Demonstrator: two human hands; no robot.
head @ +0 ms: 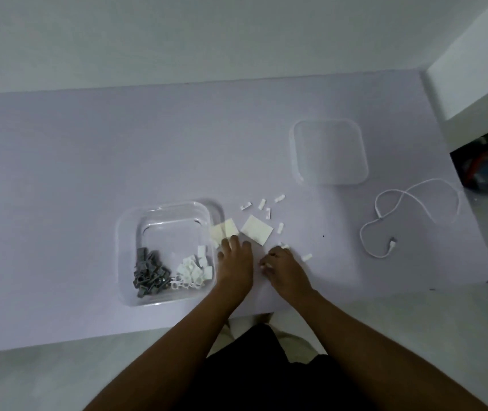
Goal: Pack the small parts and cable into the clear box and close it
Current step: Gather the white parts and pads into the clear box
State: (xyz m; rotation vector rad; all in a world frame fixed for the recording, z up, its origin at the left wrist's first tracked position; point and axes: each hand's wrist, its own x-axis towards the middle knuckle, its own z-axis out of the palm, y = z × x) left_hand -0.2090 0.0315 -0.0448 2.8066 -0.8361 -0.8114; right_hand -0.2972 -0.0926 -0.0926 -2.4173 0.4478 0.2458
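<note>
Resting on the table (58, 173) just beside the right wall of the clear box (124, 232), the left hand (233, 262) has its fingers loosely straight and holds nothing. Its tips touch 1 of 2 white square pads (229, 229), the one that overlaps the box's right rim. Small white clips (262, 204) lie scattered beyond the hands. The right hand (285, 266), close beside the left, has its fingers curled in and pinches a few of them, bits of white showing at its fingertips. Inside the box, grey parts (149, 274) are heaped at the near left and white parts (193, 268) at the near right. The clear lid (330, 152) lies well apart at the far right, and the white cable (408, 200) is loosely looped near the table's right edge
</note>
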